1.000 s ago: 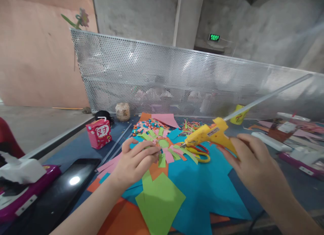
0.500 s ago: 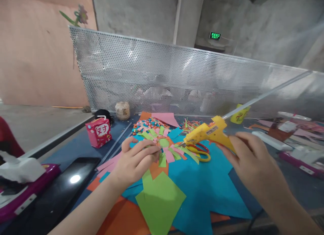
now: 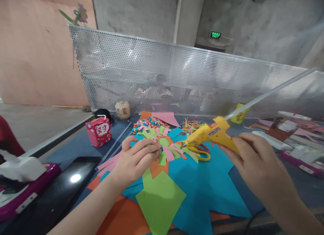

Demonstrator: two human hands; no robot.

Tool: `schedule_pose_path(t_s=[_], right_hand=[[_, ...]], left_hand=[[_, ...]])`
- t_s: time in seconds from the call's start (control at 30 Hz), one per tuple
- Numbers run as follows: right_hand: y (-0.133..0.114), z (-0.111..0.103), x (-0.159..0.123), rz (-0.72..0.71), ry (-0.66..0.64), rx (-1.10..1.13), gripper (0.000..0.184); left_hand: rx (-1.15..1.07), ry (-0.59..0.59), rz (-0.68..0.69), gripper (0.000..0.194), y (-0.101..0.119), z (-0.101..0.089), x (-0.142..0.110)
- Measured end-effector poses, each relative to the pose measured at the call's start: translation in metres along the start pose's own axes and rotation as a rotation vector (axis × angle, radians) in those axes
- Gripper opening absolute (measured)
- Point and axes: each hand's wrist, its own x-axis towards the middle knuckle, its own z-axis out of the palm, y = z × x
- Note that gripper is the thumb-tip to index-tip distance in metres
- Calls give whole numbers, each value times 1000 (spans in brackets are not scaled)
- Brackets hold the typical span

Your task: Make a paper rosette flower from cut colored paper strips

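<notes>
My right hand [image 3: 263,171] grips the handle of a yellow hot glue gun [image 3: 207,134], a long clear glue stick [image 3: 270,93] sticking out of its back. The nozzle points down left, close to the right-hand petals of a paper flower [image 3: 168,151] made of pink and green strips around a green centre. On the flower's left side, my left hand [image 3: 138,157] has its fingers closed at the edge; the fingertips hide what exactly they pinch. Yellow-and-red scissors [image 3: 201,153] lie under the gun. Beneath are blue paper [image 3: 199,191] and green paper [image 3: 162,201].
A pink drink carton [image 3: 99,132] and a black phone [image 3: 60,191] are at left, beside a purple power strip [image 3: 50,171]. Piles of paper snippets [image 3: 149,124] lie behind the flower. A perforated metal screen [image 3: 141,69] borders the back; people sit beyond it.
My right hand has drawn the glue gun slightly to the right, its nozzle moving a little off the petals. My left hand stays almost still at the flower.
</notes>
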Motion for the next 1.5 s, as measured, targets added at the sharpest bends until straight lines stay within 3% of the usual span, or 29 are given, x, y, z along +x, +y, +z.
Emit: schedule_pose_path(t_s=[0.87,1.13,1.37,1.5], right_hand=[[-6,7,5,21,26,26,18],[0,4,-8,21,-8,18,18],[3,10,-20,3,-51,18,20],[22,41,-42,196,-241,64,29]], left_hand=[[-39,-40,-4,20,1,-5,0],[-35,-46,4,10,-1,-3,-2],[-63,-97,-181,13,-7,2,-12],[-89,-66,-470,9,-11,9,-11]])
